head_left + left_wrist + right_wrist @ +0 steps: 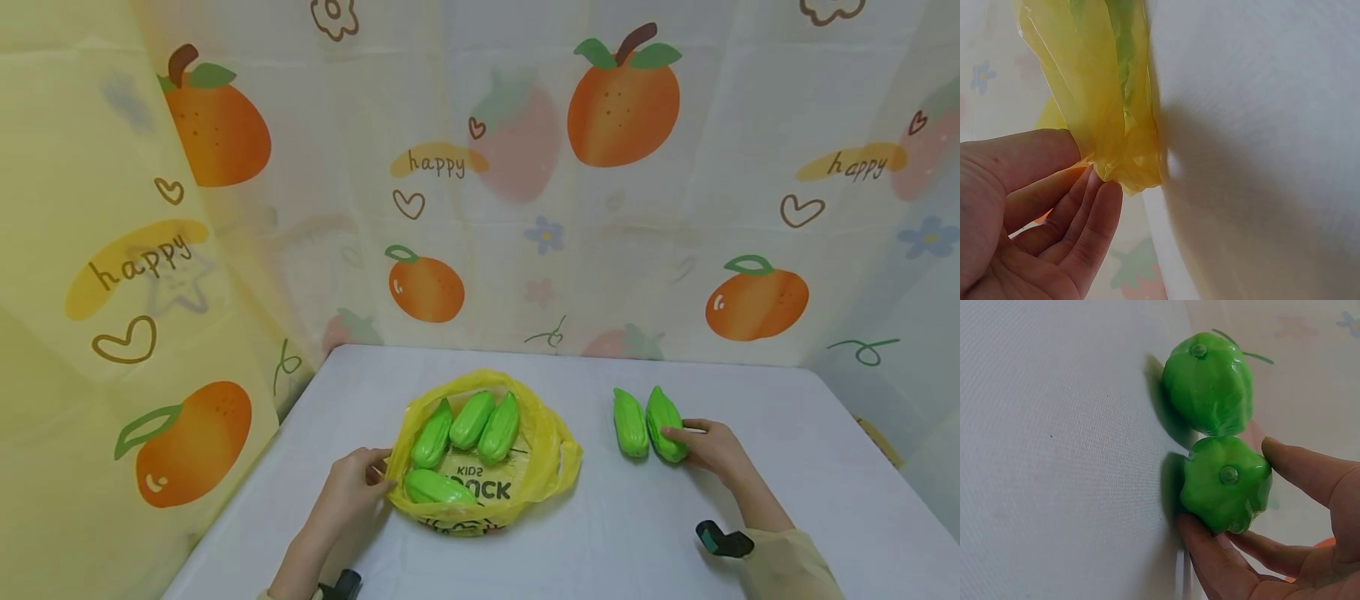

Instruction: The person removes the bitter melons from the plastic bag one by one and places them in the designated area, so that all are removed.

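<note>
On the left of the table, a yellow plastic bag lies spread with its mouth up, and several shiny green gourds sit inside. My left hand pinches the bag's left rim between thumb and fingers; the left wrist view shows the gathered film at the fingertips. To the right, two more ridged gourds lie side by side on the table. The right one of this pair is held by my right hand, thumb on one side and fingers on the other. Its neighbour lies just left of it, untouched.
A white-covered table carries everything. Behind it hangs a fruit-print curtain, which also runs along the left side. A dark wrist camera sits by the right sleeve.
</note>
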Demonstrator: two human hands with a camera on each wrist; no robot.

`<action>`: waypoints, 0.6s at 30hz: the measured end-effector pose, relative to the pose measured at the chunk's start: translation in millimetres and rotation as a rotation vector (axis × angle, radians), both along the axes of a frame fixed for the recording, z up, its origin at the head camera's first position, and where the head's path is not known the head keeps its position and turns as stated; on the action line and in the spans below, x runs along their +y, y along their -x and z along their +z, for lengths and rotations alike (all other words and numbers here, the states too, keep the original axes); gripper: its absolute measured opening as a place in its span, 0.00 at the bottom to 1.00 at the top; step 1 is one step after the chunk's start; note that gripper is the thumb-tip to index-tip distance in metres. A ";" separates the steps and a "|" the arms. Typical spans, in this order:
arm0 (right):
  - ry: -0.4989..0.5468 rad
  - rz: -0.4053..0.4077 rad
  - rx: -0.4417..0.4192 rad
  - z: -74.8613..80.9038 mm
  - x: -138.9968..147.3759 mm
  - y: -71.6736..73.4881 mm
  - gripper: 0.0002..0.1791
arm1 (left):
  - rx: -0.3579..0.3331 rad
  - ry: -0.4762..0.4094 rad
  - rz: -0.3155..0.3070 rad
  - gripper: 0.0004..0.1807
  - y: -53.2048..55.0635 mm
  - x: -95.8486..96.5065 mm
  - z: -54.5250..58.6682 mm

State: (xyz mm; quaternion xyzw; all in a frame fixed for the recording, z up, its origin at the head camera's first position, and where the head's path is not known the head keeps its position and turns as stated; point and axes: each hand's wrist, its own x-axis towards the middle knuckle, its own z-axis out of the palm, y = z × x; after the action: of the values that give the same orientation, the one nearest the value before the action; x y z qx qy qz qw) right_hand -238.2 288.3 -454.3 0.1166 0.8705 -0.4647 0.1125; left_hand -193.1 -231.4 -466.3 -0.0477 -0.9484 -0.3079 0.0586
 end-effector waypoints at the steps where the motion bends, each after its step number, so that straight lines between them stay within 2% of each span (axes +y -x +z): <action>1: 0.001 0.001 0.001 -0.3 0.2 -0.1 0.48 | -0.002 -0.001 0.001 0.23 -0.1 0.0 0.0; 18: 0.007 0.005 0.003 -3.1 1.9 0.3 0.49 | -0.005 0.003 0.004 0.23 1.2 0.0 -0.7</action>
State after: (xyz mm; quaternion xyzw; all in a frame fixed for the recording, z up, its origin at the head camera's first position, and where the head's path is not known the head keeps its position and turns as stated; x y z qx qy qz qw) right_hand -238.5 290.3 -457.4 0.1135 0.8692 -0.4679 0.1126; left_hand -194.3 -231.4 -466.9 -0.0448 -0.9491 -0.3066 0.0567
